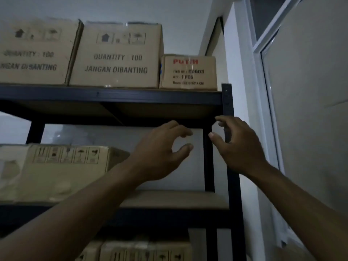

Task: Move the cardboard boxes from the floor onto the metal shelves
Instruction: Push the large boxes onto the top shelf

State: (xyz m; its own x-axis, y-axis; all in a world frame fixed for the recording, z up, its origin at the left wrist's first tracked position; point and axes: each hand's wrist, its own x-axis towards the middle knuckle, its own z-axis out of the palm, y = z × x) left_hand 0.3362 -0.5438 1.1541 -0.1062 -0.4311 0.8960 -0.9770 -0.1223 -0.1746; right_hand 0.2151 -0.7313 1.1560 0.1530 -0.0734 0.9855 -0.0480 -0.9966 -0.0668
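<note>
A dark metal shelf unit fills the view. On its top shelf stand two large cardboard boxes printed "QUANTITY 100" and a small box with red lettering at the right end. A long cardboard box lies on the middle shelf at the left. Another box sits on the shelf below. My left hand and my right hand are raised in front of the middle shelf's empty right part, below the small box. Both have loosely curved fingers and hold nothing.
The shelf's right front post stands just behind my right hand. A white wall and a pale-framed door or panel close off the right side. Clear plastic wrap shows behind the long box.
</note>
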